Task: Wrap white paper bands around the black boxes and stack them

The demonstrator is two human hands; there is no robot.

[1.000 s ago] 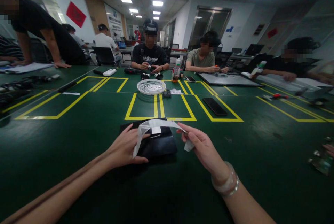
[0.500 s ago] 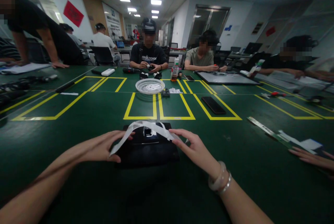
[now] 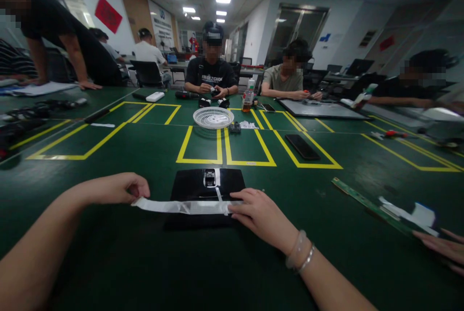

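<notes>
A white flat ribbon strip (image 3: 181, 206) stretches sideways over a glossy black panel (image 3: 184, 183) on the green table (image 3: 145, 262). My left hand (image 3: 132, 188) pinches the strip's left end, beyond the panel's left edge. The fingers of my right hand (image 3: 253, 209) press on the strip's right end at the panel's right side. A narrow white piece (image 3: 219, 194) runs from the strip up towards a small square metallic part (image 3: 210, 178) near the panel's far edge.
Beyond the panel are yellow tape outlines, a white round basket (image 3: 213, 118), a bottle (image 3: 248, 98) and a black phone (image 3: 302, 146). At right, another person's hand (image 3: 440, 248) is near a long green circuit strip (image 3: 362, 199). Several people sit around; black cables (image 3: 29, 117) lie left.
The strip was arched up over the panel and now lies stretched nearly straight and lower. My left hand has moved left and closed on its end. The view has shifted slightly.
</notes>
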